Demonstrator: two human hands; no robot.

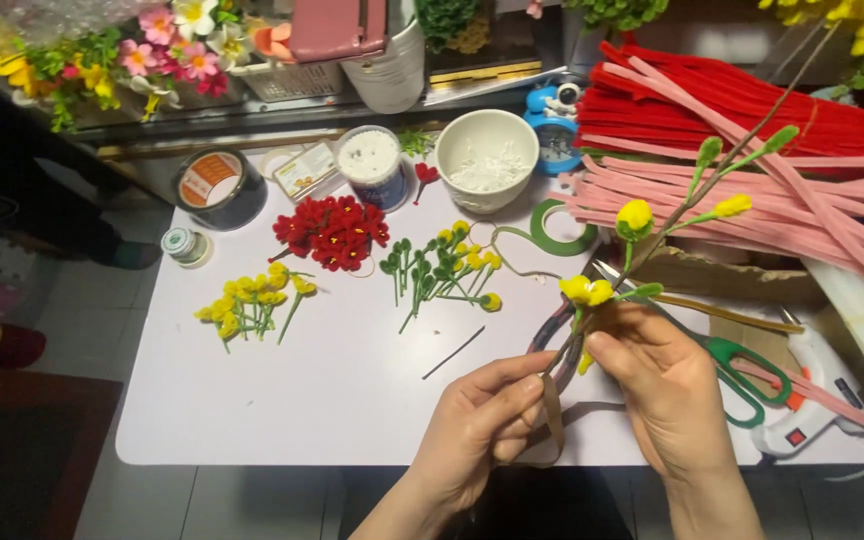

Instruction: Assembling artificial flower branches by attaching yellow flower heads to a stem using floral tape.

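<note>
My right hand (664, 385) pinches the lower part of a long brown stem (697, 192) that slants up to the right and bears small yellow buds and green tips. A yellow flower (585, 291) sits right above its fingers. My left hand (480, 425) holds a strip of brown tape (552, 410) against the stem's bottom end, thumb and fingers closed on it. Both hands hover over the near edge of the white table (332, 390).
Small yellow buds (247, 305), red flowers (332, 232) and green-stemmed buds (442, 270) lie in heaps on the table. Behind stand a white bowl (487, 158), a green tape roll (562, 228) and tins. Pink and red pipe cleaners (752, 150), green-handled scissors (742, 375) and a glue gun (812, 400) lie right.
</note>
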